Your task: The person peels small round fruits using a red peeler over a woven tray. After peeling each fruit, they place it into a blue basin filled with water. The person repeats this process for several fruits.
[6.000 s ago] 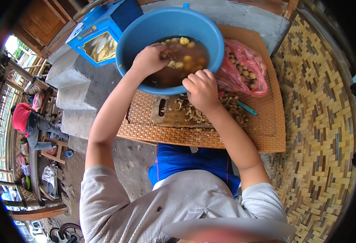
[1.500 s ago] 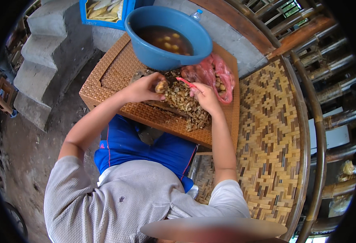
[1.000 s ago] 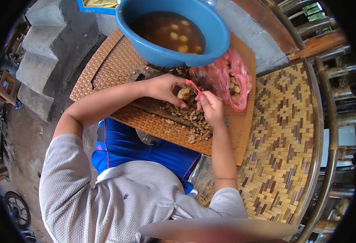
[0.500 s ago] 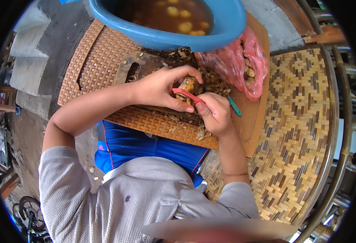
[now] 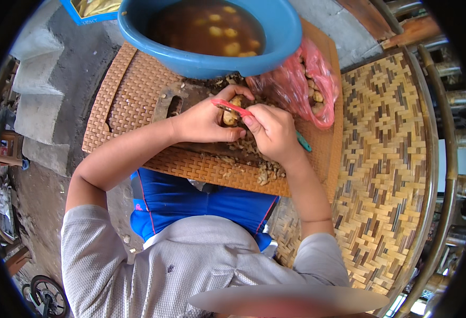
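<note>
our left hand grips a small knobbly root over the woven tabletop; our right hand clasps a red peeler against it. the root looks firm, light and likely slippery; we pinch its ends.

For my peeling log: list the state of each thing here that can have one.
left hand: gripping the tuber
tuber: held, partly peeled
right hand: holding the red peeler
red peeler: against the tuber
blue basin: full of brown water, peeled pieces floating
pink bag: open
</note>
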A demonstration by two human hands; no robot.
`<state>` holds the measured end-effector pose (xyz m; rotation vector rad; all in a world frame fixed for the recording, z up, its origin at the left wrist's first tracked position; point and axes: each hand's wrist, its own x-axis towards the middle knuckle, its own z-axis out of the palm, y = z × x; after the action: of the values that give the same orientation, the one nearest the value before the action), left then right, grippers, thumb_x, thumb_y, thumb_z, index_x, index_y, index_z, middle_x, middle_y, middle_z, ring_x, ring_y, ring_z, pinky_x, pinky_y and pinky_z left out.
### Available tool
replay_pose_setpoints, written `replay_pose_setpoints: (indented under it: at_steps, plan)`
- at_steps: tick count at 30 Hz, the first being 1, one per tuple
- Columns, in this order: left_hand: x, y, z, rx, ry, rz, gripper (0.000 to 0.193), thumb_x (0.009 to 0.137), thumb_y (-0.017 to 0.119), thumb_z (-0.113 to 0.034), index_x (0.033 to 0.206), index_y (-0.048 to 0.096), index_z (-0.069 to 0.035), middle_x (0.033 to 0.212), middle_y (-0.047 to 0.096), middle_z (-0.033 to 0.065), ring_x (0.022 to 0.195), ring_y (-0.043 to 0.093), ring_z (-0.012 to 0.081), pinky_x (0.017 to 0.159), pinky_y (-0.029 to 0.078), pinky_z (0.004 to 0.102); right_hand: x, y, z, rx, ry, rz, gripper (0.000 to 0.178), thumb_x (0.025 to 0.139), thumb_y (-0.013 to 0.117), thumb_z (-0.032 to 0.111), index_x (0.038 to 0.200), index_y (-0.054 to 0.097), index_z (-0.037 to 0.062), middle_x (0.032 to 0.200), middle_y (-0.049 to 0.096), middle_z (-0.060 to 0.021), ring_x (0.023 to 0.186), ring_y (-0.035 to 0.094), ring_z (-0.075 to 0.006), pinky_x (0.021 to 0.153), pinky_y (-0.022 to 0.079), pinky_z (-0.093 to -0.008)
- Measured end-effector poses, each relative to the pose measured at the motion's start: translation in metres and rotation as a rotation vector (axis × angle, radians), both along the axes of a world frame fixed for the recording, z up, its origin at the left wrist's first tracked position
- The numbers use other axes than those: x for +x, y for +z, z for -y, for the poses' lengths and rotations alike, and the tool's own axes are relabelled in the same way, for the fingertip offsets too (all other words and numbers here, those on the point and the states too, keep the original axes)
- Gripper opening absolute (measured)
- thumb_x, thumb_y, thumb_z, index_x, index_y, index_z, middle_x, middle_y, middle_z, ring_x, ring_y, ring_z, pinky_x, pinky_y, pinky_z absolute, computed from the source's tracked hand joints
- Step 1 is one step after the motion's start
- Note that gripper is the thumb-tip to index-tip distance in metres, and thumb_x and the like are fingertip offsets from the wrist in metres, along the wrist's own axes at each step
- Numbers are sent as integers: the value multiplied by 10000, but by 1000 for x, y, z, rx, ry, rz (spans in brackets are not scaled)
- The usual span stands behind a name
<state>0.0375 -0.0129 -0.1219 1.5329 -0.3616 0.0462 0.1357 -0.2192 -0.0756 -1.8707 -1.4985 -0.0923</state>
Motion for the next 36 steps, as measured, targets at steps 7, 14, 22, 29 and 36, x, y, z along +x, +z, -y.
replay_pose_setpoints:
  at_steps: [7,14,22,29,36]
  plan:
    - [1,10,-3,-23,-71,-90,746,1026,792,-114,1622,347,-60,1218,608,45,1077,612,105,863,521,274,4,-12,12,68,-30,-55,192,1036,720,171,970,686,-6,790,670,-149,674,670,-370,609,512,-449]
    - [4,4,-10,286,44,-34,878,883,950,-226,1557,422,-28,1491,531,123,1361,528,217,1146,439,369,5,-11,20,54,90,-100,198,1013,736,155,896,653,19,720,627,-131,601,622,-355,570,480,-437]
    - [-3,5,-5,237,5,-34,946,830,994,-245,1540,406,-32,1469,511,113,1362,502,199,1158,424,363,6,-11,20,43,126,-40,229,992,742,180,858,619,42,702,604,-128,585,593,-371,563,457,-452]
    - [-5,9,-2,239,21,48,918,831,992,-183,1525,409,-40,1425,514,90,1309,519,184,1127,440,352,3,-13,18,45,120,-8,254,985,752,213,844,616,51,698,596,-113,587,596,-364,565,455,-450]
    - [-9,7,2,21,-57,-115,845,886,942,-122,1513,380,-49,1327,534,81,1233,549,154,1047,481,322,11,-3,21,25,124,41,241,969,767,225,857,638,56,719,631,-105,595,622,-343,560,458,-433]
